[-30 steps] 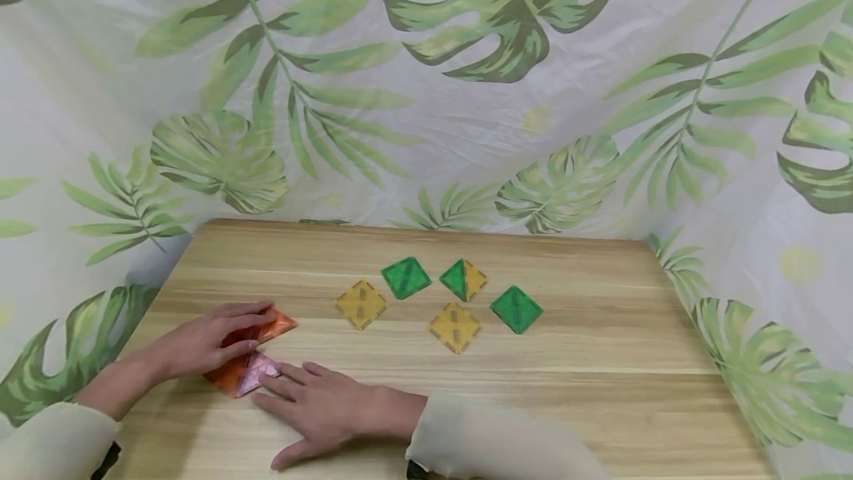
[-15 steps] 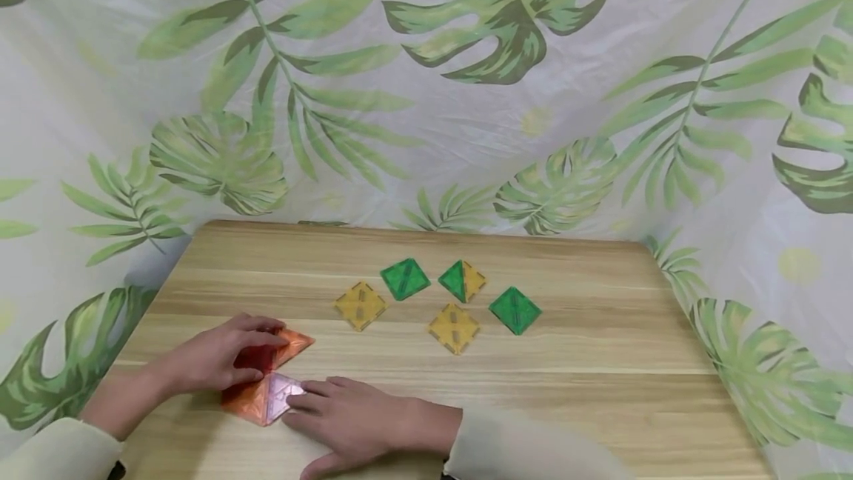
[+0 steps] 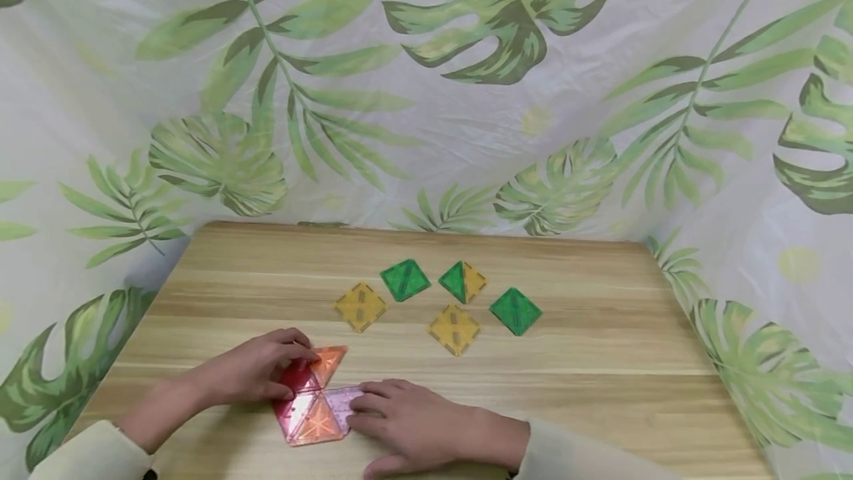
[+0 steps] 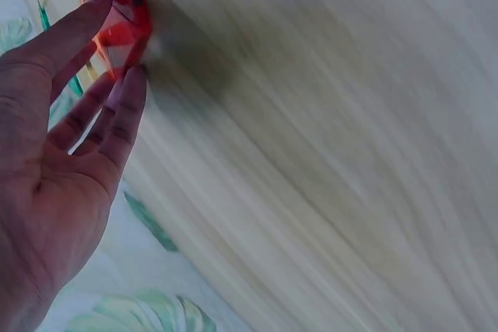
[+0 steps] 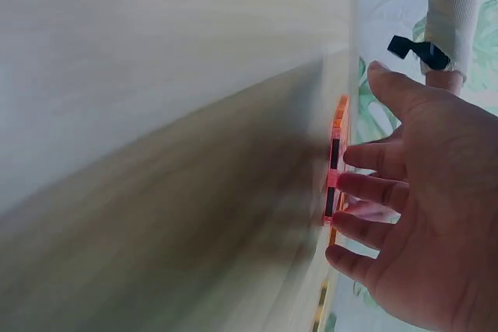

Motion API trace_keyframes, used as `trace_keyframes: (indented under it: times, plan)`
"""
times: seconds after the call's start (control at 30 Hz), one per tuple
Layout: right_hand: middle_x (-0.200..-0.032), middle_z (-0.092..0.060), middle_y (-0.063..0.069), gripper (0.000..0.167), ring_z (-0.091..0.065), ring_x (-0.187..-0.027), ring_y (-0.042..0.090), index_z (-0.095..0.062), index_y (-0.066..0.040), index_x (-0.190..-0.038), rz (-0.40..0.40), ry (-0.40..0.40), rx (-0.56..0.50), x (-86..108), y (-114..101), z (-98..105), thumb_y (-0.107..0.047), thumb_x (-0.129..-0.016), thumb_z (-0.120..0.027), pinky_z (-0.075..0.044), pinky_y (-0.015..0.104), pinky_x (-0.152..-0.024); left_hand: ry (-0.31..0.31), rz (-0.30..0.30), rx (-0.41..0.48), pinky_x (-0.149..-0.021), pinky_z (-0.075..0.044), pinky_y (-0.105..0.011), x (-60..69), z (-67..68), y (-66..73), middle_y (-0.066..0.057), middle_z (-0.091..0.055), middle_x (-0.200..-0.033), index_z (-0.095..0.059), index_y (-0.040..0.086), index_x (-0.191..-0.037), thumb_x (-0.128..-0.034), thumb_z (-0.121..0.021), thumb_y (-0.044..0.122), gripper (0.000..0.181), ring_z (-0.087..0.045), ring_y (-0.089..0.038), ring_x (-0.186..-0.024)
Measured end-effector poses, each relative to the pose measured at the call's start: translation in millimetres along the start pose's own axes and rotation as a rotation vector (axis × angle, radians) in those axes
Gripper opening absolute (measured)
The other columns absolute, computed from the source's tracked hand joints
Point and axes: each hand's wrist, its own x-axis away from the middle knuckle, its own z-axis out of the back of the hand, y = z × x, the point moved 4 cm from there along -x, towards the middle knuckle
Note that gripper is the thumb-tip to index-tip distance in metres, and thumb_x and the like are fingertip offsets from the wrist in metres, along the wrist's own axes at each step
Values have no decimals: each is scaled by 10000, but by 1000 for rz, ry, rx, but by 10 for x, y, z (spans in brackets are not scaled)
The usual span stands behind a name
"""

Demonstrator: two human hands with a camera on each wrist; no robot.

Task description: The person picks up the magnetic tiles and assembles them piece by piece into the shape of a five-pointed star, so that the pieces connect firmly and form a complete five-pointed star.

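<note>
So, left fingers (image 3: 296, 352) pinch tiles (image 3: 300, 404), right fingers (image 3: 375, 404) extended; long axis unclear, nearer orange triangle (image 3: 316, 425) pointing forward.

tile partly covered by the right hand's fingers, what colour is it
The tile by the right hand is pale purple, clearest in the head view.
</note>
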Motion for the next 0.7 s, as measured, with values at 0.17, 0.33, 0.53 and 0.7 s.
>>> trace_keyframes:
  times: [0.17,0.33,0.53,0.7]
  plan:
    - [-1651,-418,-32,724,-312,-1576,210,-467,-232,-1600,-50,32,-28,292,141,-24,-700,-1071,-311,-318,387,-1264,6,-23,39,-817,-569,-295,-126,-68,132,-6,-610,-1211,-756,87,-1235,-808,-924,186,469,-605,-116,-1000]
    - [-1656,-430,19,738,-339,-1565,244,-463,-183,-1608,-112,54,-44,516,296,-24,-682,-1078,-341,-340,425,-1254,19,-65,26,-859,-591,-328,-223,-131,259,27,-617,-1182,-763,86,-1228,-792,-935,191,480,-625,-127,-1039]
    - [-1629,-471,41,712,-422,-1516,247,-503,-138,-1581,-189,84,-87,666,456,-7,-637,-1077,-444,-382,445,-1228,-7,-66,14,-820,-570,-290,-379,-202,399,23,-613,-1176,-753,105,-1265,-812,-914,214,493,-594,-91,-1002]
    - [-1628,-474,41,693,-426,-1514,251,-524,-121,-1563,-230,102,-117,718,530,-10,-610,-1074,-489,-407,480,-1209,-23,-36,-29,-787,-539,-275,-476,-229,461,17,-600,-1179,-742,109,-1282,-841,-908,264,496,-541,-75,-976]
